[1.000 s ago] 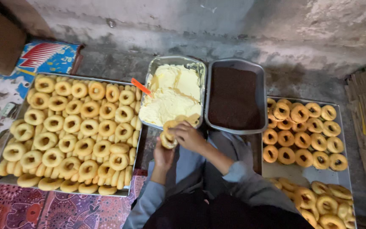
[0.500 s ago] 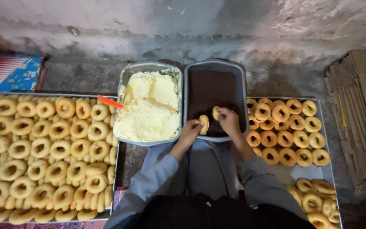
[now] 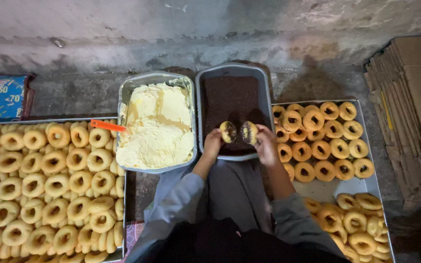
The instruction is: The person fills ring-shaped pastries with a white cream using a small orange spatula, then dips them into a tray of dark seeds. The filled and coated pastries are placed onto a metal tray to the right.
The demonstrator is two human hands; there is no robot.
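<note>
Doughnuts (image 3: pixel 239 132) in both hands, apparently sprinkle-coated.

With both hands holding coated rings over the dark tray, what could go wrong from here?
The left hand and right hand each pinch a doughnut, one and another, at its edge; one could slip into the brown sprinkles tray. Loose sprinkles might also fall onto the person's lap below.
</note>
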